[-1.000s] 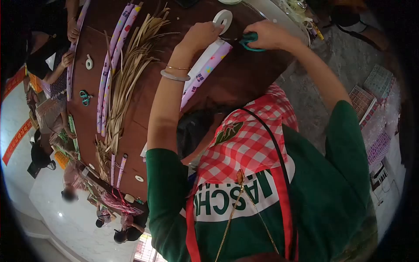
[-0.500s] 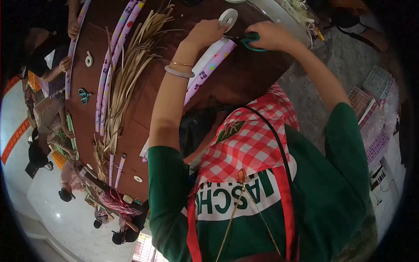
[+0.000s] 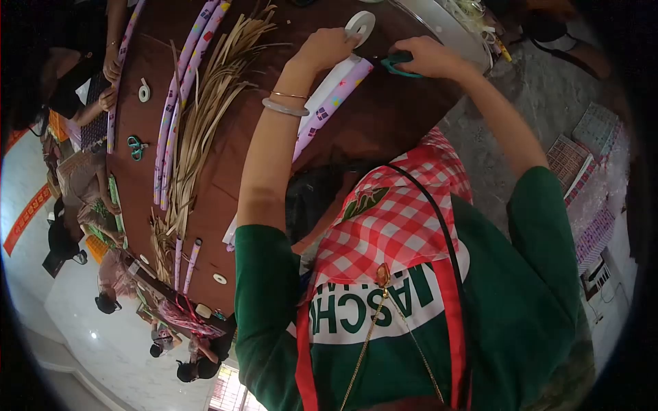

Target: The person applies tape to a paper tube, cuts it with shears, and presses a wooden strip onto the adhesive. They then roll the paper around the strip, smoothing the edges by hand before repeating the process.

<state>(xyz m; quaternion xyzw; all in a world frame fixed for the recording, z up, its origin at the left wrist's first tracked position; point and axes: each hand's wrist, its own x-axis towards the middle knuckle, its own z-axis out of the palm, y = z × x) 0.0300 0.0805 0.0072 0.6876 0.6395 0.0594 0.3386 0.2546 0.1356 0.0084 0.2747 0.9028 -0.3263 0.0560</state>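
A white tape roll (image 3: 360,26) stands at the fingertips of my left hand (image 3: 327,49), which is closed on it. That hand is at the upper end of a patterned purple roll (image 3: 336,94) with a white sheet beside it. Green-handled scissors (image 3: 397,64) are gripped in my right hand (image 3: 430,57), to the right of the roll's end. Their blades are dark and hard to make out against the brown tabletop (image 3: 226,157).
Long purple-wrapped strips (image 3: 179,96) and a bundle of dry tan strips (image 3: 205,103) lie to the left. Beyond are another tape roll (image 3: 144,90) and teal-handled scissors (image 3: 137,148). Co-workers' hands (image 3: 108,98) hold a strip at the table's far left.
The view has shifted slightly. The scissors in my right hand have tilted a little, and their handles look narrower. My left hand stays by the tape roll and the purple roll's end.
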